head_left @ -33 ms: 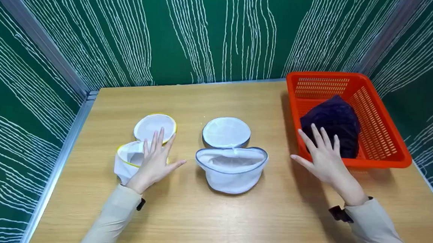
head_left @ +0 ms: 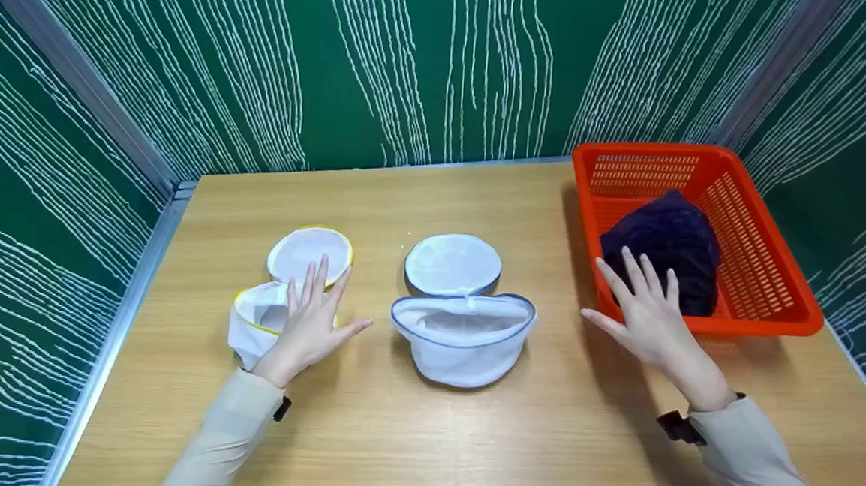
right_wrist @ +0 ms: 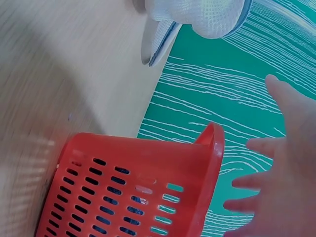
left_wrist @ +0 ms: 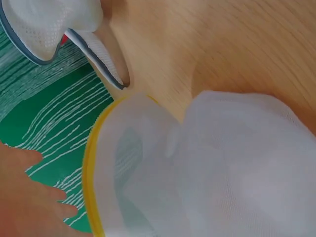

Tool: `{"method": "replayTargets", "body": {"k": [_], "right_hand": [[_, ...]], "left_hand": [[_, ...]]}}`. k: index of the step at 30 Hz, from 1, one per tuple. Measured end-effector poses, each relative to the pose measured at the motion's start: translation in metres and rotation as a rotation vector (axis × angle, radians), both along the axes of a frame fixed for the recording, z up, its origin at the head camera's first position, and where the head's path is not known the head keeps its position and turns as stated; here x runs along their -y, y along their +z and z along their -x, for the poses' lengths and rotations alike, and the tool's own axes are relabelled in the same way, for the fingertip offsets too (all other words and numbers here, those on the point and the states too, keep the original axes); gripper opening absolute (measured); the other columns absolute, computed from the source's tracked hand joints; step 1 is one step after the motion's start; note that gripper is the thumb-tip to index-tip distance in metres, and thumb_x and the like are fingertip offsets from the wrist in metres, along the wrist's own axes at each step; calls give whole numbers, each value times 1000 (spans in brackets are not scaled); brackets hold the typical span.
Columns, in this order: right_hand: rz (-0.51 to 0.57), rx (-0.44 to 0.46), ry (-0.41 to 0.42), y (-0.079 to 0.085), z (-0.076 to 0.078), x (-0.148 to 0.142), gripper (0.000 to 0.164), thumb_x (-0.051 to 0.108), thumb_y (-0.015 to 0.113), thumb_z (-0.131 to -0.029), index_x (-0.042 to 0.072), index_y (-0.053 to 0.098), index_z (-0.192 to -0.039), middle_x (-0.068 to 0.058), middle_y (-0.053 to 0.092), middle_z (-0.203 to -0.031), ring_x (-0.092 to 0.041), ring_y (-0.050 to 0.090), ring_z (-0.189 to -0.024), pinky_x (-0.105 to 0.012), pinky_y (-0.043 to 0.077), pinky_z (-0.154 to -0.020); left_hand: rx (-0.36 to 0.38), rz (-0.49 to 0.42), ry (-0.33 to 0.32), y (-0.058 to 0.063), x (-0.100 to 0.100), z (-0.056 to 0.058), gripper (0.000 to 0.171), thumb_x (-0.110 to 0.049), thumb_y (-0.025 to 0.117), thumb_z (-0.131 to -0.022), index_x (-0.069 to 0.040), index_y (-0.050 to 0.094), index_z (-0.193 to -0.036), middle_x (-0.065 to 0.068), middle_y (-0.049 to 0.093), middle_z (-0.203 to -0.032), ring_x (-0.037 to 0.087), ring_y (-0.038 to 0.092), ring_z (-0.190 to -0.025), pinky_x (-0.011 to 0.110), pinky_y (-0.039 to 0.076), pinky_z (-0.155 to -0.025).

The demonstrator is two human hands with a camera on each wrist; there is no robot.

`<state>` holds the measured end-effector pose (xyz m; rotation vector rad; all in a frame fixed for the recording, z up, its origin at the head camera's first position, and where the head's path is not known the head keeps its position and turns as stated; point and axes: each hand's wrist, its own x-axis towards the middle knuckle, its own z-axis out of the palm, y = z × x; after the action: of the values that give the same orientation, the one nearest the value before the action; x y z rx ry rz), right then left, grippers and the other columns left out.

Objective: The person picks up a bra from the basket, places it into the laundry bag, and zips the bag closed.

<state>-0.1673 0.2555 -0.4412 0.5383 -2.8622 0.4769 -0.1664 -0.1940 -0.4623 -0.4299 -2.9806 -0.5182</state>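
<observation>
My left hand (head_left: 307,329) hovers with spread fingers over a white mesh laundry bag with yellow trim (head_left: 248,343), hiding part of its mouth. The bag's round lid (head_left: 305,252) lies folded back behind it. In the left wrist view the bag (left_wrist: 242,173) stands apart from the fingers. A second white mesh laundry bag with grey-blue trim (head_left: 467,361) sits mid-table, its lid (head_left: 453,265) laid back too. On the right, my right hand (head_left: 649,328) is held spread above the near left corner of a red plastic basket (head_left: 766,328), holding nothing.
Dark navy fabric (head_left: 662,238) lies bunched inside the basket, at its left side. Green panels (head_left: 428,70) with wavy white lines enclose the wooden table (head_left: 420,453) at the back and both sides. A metal frame edge (head_left: 119,329) runs along the left.
</observation>
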Motion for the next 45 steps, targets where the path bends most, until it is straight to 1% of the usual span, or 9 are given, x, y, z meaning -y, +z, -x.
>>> {"method": "replayTargets", "body": {"k": [4, 7, 11, 15, 20, 25, 30, 36, 45], "right_hand": [[22, -16, 13, 1, 0, -1, 69, 47, 53, -83, 17, 26, -139, -25, 19, -140, -42, 14, -127, -62, 2, -99], [46, -28, 27, 3, 1, -2, 68, 45, 54, -83, 15, 28, -138, -26, 21, -139, -43, 17, -126, -60, 4, -100], [66, -47, 38, 5, 2, -4, 64, 42, 56, -83, 11, 34, -135, -27, 27, -136, -45, 24, -122, -60, 11, -99], [78, -57, 47, 8, 3, -6, 60, 37, 58, -84, 6, 39, -131, -28, 32, -132, -46, 31, -117, -60, 21, -95], [93, -44, 50, 13, 3, -10, 55, 33, 57, -85, 2, 42, -128, -28, 37, -128, -46, 34, -114, -58, 26, -92], [120, -97, 67, 19, 6, -14, 47, 23, 61, -83, 0, 48, -122, -24, 46, -120, -43, 41, -109, -57, 30, -89], [138, -114, 75, 25, 8, -19, 38, 16, 60, -84, 1, 52, -118, -21, 52, -112, -39, 46, -104, -55, 33, -87], [125, -73, 57, 33, 13, -24, 34, 19, 56, -87, 2, 54, -116, -21, 54, -111, -38, 48, -102, -53, 37, -85], [103, 105, 18, 51, 23, -35, 41, 29, 47, -92, 0, 50, -120, -25, 49, -118, -40, 47, -104, -55, 37, -84]], "left_hand": [[23, -49, 7, 2, -4, 0, 77, -57, 47, -82, -10, 25, -139, 17, 3, -146, 33, -1, -133, 55, -3, -102], [39, -146, 18, 4, -10, 0, 68, -49, 47, -86, -4, 33, -135, 19, 13, -144, 34, 7, -132, 54, 0, -103], [25, -256, 19, 4, -18, 1, 55, -38, 49, -88, 0, 42, -127, 21, 32, -136, 35, 24, -127, 51, 12, -104], [22, -290, 17, 3, -28, 3, 45, -30, 52, -89, 0, 47, -122, 20, 43, -126, 34, 36, -119, 48, 23, -100], [87, -356, 23, 3, -42, 7, 42, -25, 52, -89, 2, 48, -120, 20, 48, -122, 34, 41, -116, 45, 29, -99], [135, -485, 25, -1, -54, 15, 36, -20, 53, -88, 6, 53, -114, 20, 56, -111, 32, 52, -102, 41, 41, -88], [238, -646, 83, -6, -63, 24, 28, -12, 54, -86, 9, 58, -104, 19, 62, -94, 26, 59, -82, 35, 48, -74], [465, -808, 200, -12, -69, 32, 26, -11, 54, -85, 10, 61, -98, 9, 61, -80, 10, 53, -65, 39, 51, -68], [657, -939, 240, -19, -70, 39, 22, -8, 55, -83, 12, 61, -92, -1, 53, -63, 7, 48, -54, 30, 46, -61]]}}
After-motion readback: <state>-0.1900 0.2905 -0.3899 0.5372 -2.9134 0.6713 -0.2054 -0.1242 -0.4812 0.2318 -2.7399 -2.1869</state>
